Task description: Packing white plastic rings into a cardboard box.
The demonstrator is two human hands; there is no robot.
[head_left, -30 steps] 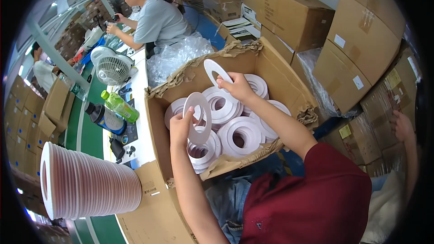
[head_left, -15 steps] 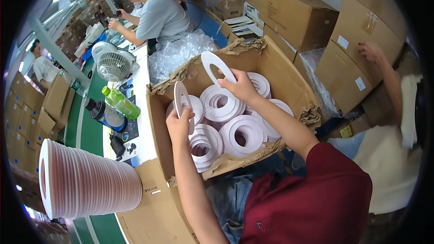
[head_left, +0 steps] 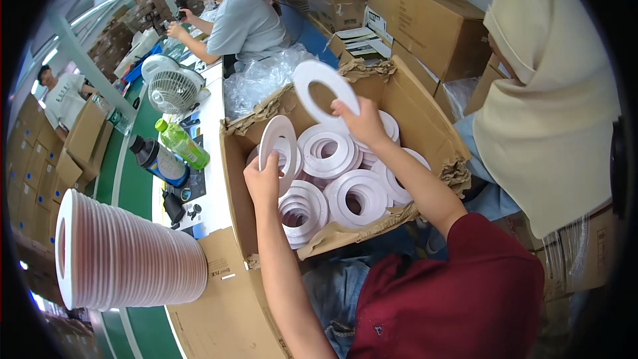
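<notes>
The left hand pinched a flat white foam ring by its lower edge, holding it upright over the left side of the open brown cardboard box. The right hand gripped a second flat white ring at its lower rim, raised and tilted above the box's far wall. Inside the box lay stacks of white rings. A long sideways stack of pinkish-white rings rested on the surface at the left, near a green plastic bottle.
</notes>
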